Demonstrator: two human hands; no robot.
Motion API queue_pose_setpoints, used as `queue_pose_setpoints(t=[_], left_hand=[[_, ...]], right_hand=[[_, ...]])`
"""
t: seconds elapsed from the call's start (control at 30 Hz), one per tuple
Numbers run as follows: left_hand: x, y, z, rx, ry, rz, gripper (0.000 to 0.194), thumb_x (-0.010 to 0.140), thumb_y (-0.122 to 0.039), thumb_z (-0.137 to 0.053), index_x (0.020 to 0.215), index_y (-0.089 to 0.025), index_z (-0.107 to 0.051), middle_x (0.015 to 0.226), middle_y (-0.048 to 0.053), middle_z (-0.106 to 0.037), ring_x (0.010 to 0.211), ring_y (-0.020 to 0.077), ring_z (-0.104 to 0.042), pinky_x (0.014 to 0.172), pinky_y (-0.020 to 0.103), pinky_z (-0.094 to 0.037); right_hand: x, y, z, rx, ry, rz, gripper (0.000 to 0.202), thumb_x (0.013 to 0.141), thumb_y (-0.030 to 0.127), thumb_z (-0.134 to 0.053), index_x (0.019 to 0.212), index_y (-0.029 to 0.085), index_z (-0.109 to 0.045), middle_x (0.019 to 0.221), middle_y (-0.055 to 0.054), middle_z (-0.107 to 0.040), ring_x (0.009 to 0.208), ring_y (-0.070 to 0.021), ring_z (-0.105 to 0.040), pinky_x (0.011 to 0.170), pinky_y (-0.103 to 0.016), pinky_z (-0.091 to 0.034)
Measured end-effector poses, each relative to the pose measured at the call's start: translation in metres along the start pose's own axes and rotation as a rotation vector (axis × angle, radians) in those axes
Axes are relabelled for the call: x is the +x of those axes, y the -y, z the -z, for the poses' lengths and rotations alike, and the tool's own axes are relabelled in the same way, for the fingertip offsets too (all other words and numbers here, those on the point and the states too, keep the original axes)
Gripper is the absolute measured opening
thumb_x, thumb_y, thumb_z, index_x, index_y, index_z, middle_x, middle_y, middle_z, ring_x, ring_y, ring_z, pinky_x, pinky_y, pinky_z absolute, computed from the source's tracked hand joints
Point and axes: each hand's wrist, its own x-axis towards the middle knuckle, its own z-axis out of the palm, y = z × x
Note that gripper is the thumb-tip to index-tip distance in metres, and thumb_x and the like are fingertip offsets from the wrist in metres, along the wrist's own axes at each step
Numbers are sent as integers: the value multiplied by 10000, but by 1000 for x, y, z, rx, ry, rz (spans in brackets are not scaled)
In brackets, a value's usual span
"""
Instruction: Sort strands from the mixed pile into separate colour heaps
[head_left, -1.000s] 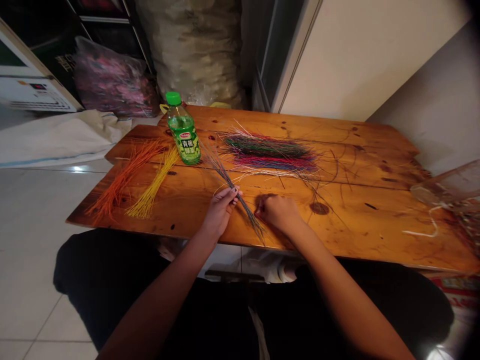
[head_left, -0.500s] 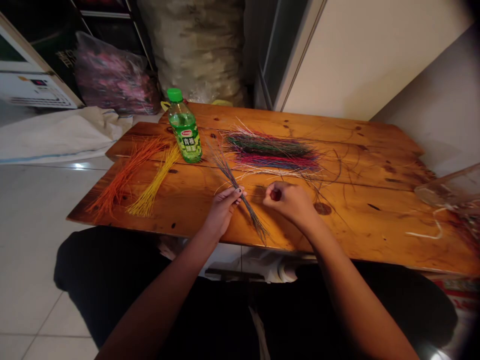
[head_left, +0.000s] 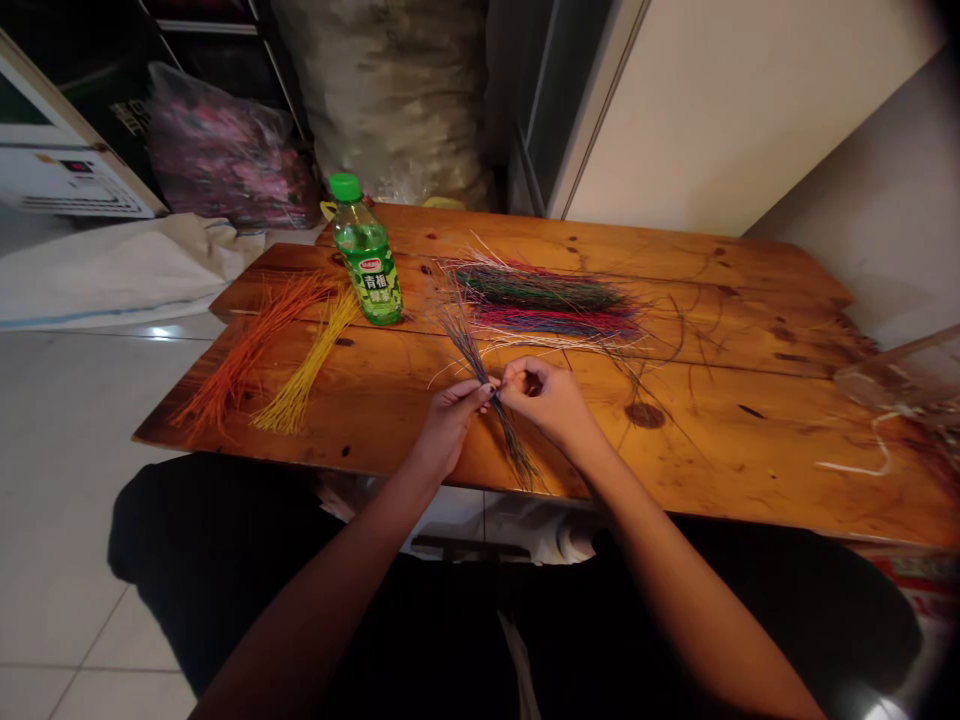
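My left hand [head_left: 450,418] pinches a thin bundle of dark wire-like strands [head_left: 510,440] around its middle, over the near edge of the table. The bundle's ends fan out above and below the grip. Close beside it, my right hand [head_left: 546,395] has its thumb and forefinger pressed together at the bundle, touching or nearly touching the left fingertips. Whatever the right fingers pinch is too small to make out. Beyond my hands lies a loose pile of green, pink, blue and white strands [head_left: 547,300].
Orange strands [head_left: 251,350] and yellow strands [head_left: 307,370] lie at the left of the wooden table [head_left: 720,430]. A green drink bottle [head_left: 371,260] stands upright behind them. At the right edge is a clear container [head_left: 911,370] near a white cord [head_left: 862,468].
My right hand has moved left to meet my left hand at the bundle. The left hand has shifted slightly right, with the strands still in its grip.
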Motion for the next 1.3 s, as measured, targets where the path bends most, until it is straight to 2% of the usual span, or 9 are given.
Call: queue_pose_setpoints(t=[0.13, 0.4, 1.07, 1.17, 1.3], left_hand=[[1, 1, 0, 1, -33, 1, 155, 581, -279, -751, 694, -181, -711, 712, 2, -642, 647, 78, -480, 624, 196, -351], [1, 4, 3, 50, 53, -6, 150, 623, -285, -726, 602, -152, -660, 555, -23, -511, 586, 81, -414, 607, 207, -332], [-1, 4, 3, 67, 91, 62, 129, 617, -260, -719, 601, -152, -651, 578, -20, -533, 583, 79, -416, 600, 215, -320], [-1, 3, 3, 40, 83, 56, 132, 613, -263, -726, 610, -152, -654, 583, -20, -541, 575, 74, -421, 592, 208, -333], [1, 2, 3, -41, 16, 46, 137, 604, -264, -739, 640, -152, -668, 614, -14, -572, 585, 65, -452, 593, 192, -358]], right_hand=[[-1, 3, 2, 44, -19, -4, 91, 620, 271, -549, 643, 184, -534, 563, 35, -492, 533, -99, -435, 537, -227, -349], [-4, 9, -3, 49, 8, 30, 51, 614, 217, -544, 655, 188, -534, 532, 60, -450, 501, -87, -409, 513, -220, -320], [-3, 3, -8, 75, -7, 37, 36, 642, 216, -542, 658, 192, -520, 519, 73, -366, 485, -86, -372, 501, -223, -305], [-4, 2, -9, 55, -8, 69, 46, 666, 217, -545, 694, 193, -517, 536, 69, -386, 499, -88, -393, 511, -221, -319], [-4, 0, -7, 70, 40, 90, 105, 764, 297, -502, 778, 194, -513, 621, 35, -499, 567, -104, -478, 549, -224, -368]])
